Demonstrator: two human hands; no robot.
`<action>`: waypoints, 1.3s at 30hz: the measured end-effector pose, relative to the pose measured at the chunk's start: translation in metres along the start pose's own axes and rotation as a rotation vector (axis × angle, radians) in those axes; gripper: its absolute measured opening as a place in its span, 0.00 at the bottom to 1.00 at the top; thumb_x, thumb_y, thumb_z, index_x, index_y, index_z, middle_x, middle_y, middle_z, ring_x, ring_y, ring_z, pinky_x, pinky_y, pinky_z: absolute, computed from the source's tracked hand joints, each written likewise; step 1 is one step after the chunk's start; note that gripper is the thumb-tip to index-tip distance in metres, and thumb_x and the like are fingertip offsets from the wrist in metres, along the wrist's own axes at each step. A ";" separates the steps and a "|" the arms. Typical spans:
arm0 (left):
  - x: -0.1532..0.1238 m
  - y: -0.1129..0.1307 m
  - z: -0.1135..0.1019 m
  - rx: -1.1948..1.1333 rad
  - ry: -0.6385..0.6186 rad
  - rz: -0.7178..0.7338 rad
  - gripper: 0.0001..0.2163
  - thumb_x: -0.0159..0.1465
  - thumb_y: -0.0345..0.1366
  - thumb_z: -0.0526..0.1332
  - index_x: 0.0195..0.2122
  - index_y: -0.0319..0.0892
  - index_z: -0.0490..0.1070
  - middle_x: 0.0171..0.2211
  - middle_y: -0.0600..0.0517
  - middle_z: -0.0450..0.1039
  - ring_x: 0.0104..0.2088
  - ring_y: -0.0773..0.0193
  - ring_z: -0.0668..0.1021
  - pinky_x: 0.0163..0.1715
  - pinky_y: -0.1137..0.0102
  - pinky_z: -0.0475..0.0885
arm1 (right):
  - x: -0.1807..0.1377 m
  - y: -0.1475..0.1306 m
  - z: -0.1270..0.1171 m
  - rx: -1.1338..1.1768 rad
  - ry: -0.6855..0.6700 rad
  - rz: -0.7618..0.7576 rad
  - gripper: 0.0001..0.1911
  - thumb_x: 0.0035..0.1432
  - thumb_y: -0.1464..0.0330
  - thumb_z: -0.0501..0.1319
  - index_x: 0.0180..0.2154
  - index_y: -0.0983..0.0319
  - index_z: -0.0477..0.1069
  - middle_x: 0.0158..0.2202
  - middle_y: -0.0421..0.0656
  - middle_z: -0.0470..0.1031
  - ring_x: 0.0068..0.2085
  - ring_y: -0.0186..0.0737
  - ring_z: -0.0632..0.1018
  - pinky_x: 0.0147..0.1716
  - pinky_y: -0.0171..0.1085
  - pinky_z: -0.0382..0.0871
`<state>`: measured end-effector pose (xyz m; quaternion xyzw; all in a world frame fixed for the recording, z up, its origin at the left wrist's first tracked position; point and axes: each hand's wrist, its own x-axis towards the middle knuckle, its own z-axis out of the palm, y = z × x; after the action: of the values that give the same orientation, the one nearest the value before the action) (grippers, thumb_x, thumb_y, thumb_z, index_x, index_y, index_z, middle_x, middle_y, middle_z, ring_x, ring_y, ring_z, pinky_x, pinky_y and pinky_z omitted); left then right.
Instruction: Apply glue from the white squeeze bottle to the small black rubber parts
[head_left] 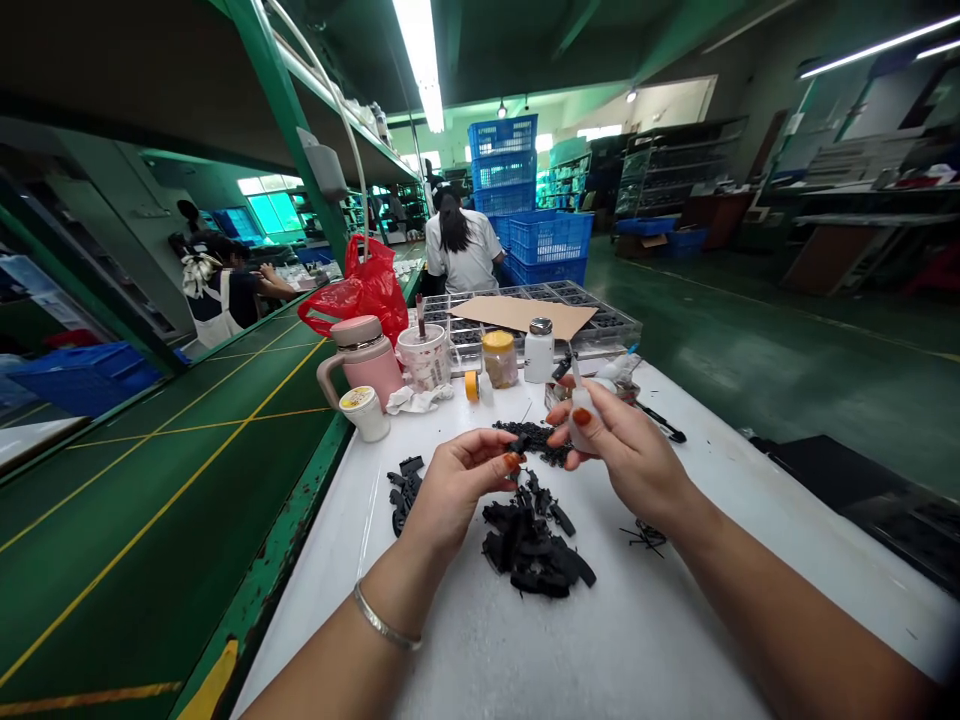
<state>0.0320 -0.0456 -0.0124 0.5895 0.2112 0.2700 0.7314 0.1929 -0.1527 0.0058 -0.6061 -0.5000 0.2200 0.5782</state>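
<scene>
My left hand (pixel 457 485) pinches a small black part (pixel 518 446) between thumb and fingers above the white tabletop. In my right hand (pixel 626 440) is a small translucent squeeze bottle (pixel 583 412) with a thin nozzle, held upright and tilted slightly. The two hands are close together but apart. Below them lies a loose pile of black plastic parts (pixel 536 550). Behind the hands is a spread of tiny black pieces (pixel 544 440). Another cluster of black parts (pixel 405 492) sits left of my left hand, partly covered by it.
A pink mug (pixel 367 360), a white-lidded tub (pixel 365 413), a plastic cup (pixel 425 360), a yellow-lidded jar (pixel 499 360) and a white pump bottle (pixel 538 352) stand along the back. Cardboard (pixel 525 315) lies on trays behind. A green conveyor belt (pixel 187 460) runs along the left. Two people sit farther off.
</scene>
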 end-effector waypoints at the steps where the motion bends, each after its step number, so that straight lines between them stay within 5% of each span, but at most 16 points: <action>1: 0.000 0.000 0.000 0.007 -0.006 0.004 0.11 0.54 0.36 0.68 0.38 0.40 0.74 0.31 0.50 0.72 0.34 0.67 0.74 0.32 0.73 0.73 | 0.001 0.000 -0.001 0.001 -0.008 0.003 0.26 0.63 0.54 0.51 0.57 0.61 0.59 0.45 0.49 0.71 0.39 0.41 0.77 0.28 0.35 0.75; 6: 0.001 0.000 -0.002 0.064 -0.009 0.026 0.11 0.54 0.37 0.67 0.39 0.40 0.74 0.30 0.52 0.69 0.33 0.68 0.72 0.31 0.73 0.73 | 0.002 -0.003 -0.008 0.139 0.020 0.016 0.19 0.60 0.57 0.58 0.50 0.58 0.60 0.49 0.48 0.71 0.40 0.41 0.77 0.27 0.33 0.73; 12: 0.001 -0.001 -0.001 0.256 0.074 0.130 0.13 0.57 0.35 0.64 0.44 0.41 0.72 0.29 0.53 0.67 0.32 0.68 0.72 0.30 0.74 0.71 | -0.002 -0.012 -0.013 0.198 0.147 0.020 0.16 0.53 0.58 0.65 0.36 0.61 0.65 0.38 0.47 0.77 0.28 0.35 0.74 0.19 0.30 0.63; 18: -0.004 0.003 0.002 0.453 0.153 0.259 0.23 0.57 0.32 0.62 0.54 0.48 0.61 0.30 0.56 0.68 0.28 0.70 0.71 0.26 0.77 0.69 | -0.002 -0.013 -0.014 0.248 0.053 0.020 0.15 0.56 0.57 0.62 0.41 0.59 0.65 0.31 0.43 0.75 0.27 0.34 0.72 0.21 0.30 0.61; 25: -0.007 0.004 0.003 0.573 0.192 0.348 0.26 0.57 0.30 0.61 0.56 0.49 0.58 0.30 0.56 0.70 0.28 0.70 0.72 0.28 0.75 0.70 | -0.001 -0.009 -0.016 0.177 0.131 0.035 0.16 0.52 0.58 0.66 0.37 0.59 0.66 0.26 0.41 0.74 0.25 0.35 0.72 0.20 0.30 0.60; 31: -0.006 0.007 0.000 0.507 0.212 0.337 0.26 0.56 0.33 0.62 0.56 0.47 0.59 0.29 0.55 0.70 0.28 0.69 0.72 0.26 0.76 0.68 | 0.001 -0.005 -0.016 -0.065 0.121 0.079 0.17 0.53 0.55 0.63 0.39 0.60 0.68 0.23 0.40 0.75 0.21 0.35 0.69 0.21 0.34 0.61; 34: -0.004 0.011 -0.005 0.476 0.225 0.313 0.26 0.56 0.33 0.63 0.56 0.45 0.60 0.28 0.55 0.70 0.28 0.69 0.72 0.27 0.76 0.68 | 0.003 -0.005 -0.018 -0.307 0.142 0.038 0.16 0.54 0.55 0.62 0.39 0.59 0.71 0.32 0.43 0.77 0.26 0.39 0.74 0.26 0.37 0.64; 37: 0.001 0.014 -0.013 0.397 0.255 0.316 0.26 0.55 0.34 0.64 0.54 0.44 0.61 0.28 0.55 0.70 0.29 0.68 0.72 0.30 0.74 0.69 | 0.005 -0.004 -0.023 -0.586 0.050 0.001 0.11 0.52 0.58 0.63 0.36 0.57 0.75 0.38 0.42 0.78 0.36 0.45 0.76 0.32 0.39 0.65; 39: 0.004 0.014 -0.018 0.337 0.267 0.324 0.25 0.54 0.33 0.65 0.53 0.43 0.61 0.27 0.56 0.70 0.29 0.68 0.72 0.30 0.74 0.69 | 0.005 -0.002 -0.028 -0.701 -0.035 0.021 0.10 0.51 0.59 0.63 0.33 0.57 0.76 0.34 0.42 0.78 0.35 0.45 0.76 0.30 0.38 0.64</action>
<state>0.0216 -0.0277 -0.0026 0.6882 0.2505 0.4201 0.5358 0.2179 -0.1626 0.0161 -0.7692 -0.5485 0.0510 0.3239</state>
